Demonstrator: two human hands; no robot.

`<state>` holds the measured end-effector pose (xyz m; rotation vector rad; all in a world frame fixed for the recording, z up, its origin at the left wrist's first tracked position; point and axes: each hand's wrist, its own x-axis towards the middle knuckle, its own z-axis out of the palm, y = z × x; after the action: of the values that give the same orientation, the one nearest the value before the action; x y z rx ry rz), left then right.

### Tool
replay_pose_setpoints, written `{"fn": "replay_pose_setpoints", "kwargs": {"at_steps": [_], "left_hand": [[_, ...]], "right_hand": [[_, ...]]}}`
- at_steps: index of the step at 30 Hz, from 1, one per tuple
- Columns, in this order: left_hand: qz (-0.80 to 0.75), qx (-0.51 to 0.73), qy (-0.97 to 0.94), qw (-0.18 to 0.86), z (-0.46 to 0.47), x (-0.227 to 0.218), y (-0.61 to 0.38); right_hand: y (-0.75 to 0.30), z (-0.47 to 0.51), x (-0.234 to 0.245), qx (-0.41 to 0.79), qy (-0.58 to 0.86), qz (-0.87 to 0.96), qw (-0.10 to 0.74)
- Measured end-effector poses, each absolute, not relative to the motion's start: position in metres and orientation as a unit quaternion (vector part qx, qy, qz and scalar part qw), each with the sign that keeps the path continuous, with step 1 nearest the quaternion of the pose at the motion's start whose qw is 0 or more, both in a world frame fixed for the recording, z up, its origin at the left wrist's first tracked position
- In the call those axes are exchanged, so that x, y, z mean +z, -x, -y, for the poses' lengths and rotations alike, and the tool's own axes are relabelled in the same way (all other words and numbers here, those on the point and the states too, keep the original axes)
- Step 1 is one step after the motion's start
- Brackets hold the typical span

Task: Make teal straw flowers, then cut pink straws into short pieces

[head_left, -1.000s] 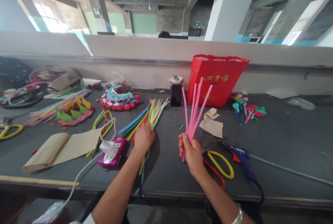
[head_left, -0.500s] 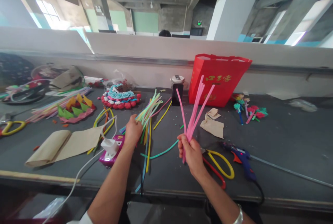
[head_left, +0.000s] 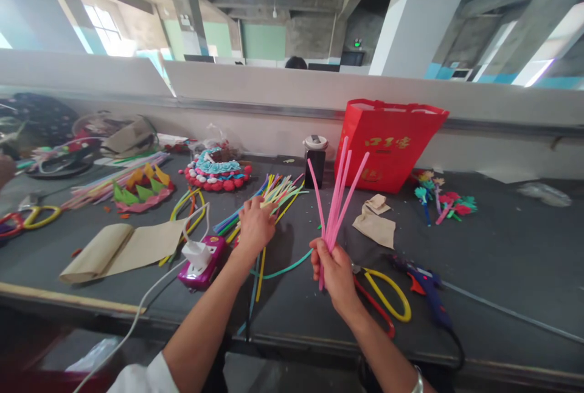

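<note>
My right hand [head_left: 335, 268] is closed round the lower ends of several pink pipe cleaners [head_left: 338, 198], which fan upward above the dark table [head_left: 502, 259]. My left hand [head_left: 255, 226] rests on a bundle of multicoloured pipe cleaners [head_left: 269, 198] lying on the table, fingers curled over the bundle's near end. Loose yellow, blue and teal pipe cleaners [head_left: 274, 271] lie between the two hands.
Yellow-and-red scissors [head_left: 383, 302] and a blue glue gun [head_left: 426, 292] lie right of my right hand. A pink power strip with white plug [head_left: 201, 256], brown paper [head_left: 123, 247], a red bag [head_left: 392, 143], a dark bottle [head_left: 314, 162] and finished craft pieces [head_left: 216, 171] surround the work area.
My left hand lifted the coloured bundle, dropping a few loose strands, then lowered it back to the table farther right. My right hand kept holding the pink pipe cleaners.
</note>
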<state>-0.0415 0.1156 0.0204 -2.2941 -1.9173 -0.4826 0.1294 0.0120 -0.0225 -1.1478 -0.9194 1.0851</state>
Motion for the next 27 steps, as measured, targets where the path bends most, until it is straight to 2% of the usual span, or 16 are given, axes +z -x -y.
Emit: {"fn": "replay_pose_setpoints", "kwargs": {"at_steps": [6,16,27], "left_hand": [[0.628,-0.096,0.771,0.038,-0.155,0.011,0.022],[0.663,-0.067,0.745,0.029,-0.185,0.010,0.022],[0.658,-0.101,0.746,-0.013,-0.180,0.013,0.032]], "right_hand": [[-0.137,-0.015,-0.018,0.463,0.502,0.392,0.616],[-0.139,-0.016,-0.012,0.461,0.496,0.383,0.628],[-0.139,-0.016,-0.010,0.466,0.493,0.385,0.626]]}}
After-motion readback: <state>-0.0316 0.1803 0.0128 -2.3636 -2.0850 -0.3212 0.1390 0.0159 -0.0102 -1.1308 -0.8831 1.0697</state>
